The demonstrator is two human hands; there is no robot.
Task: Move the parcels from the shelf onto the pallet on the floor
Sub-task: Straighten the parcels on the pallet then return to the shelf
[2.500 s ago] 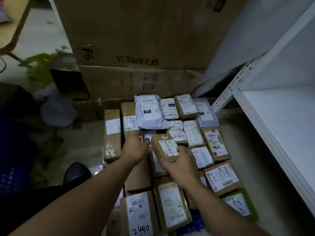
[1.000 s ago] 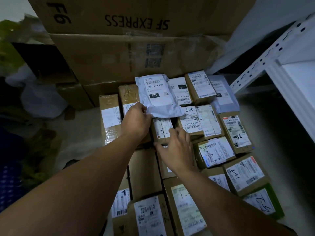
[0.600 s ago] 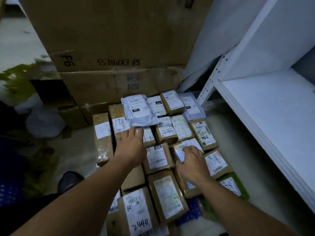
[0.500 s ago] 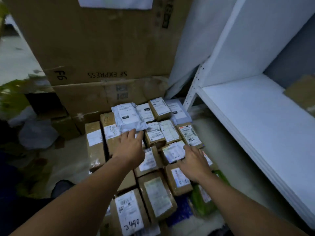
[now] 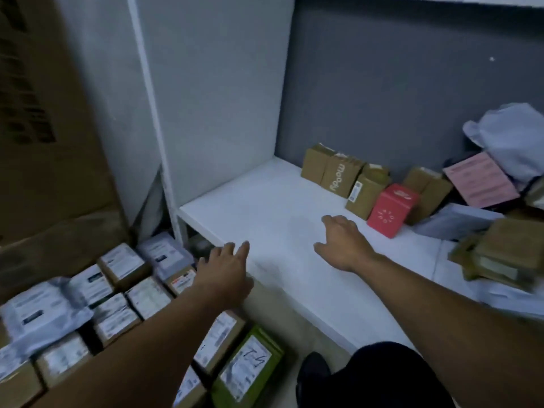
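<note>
Fetch step: your left hand (image 5: 223,275) and right hand (image 5: 343,242), both empty with fingers spread, extend toward the shelf (image 5: 265,207), whose parcels (image 5: 344,178) line its back, red box (image 5: 391,210) nearest; next, reach deeper and grip.

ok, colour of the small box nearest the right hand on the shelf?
Red, with a white dotted mark on its front: the small box, clearest in the head view.

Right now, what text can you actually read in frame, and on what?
"moody": printed sideways on a brown box on the shelf.
"T-4", handwritten, my best reading: label of the green parcel in the floor stack.
Too blurred to read: labels on the other floor parcels, the pink sheet, the red box marking, the large carton print.
</note>
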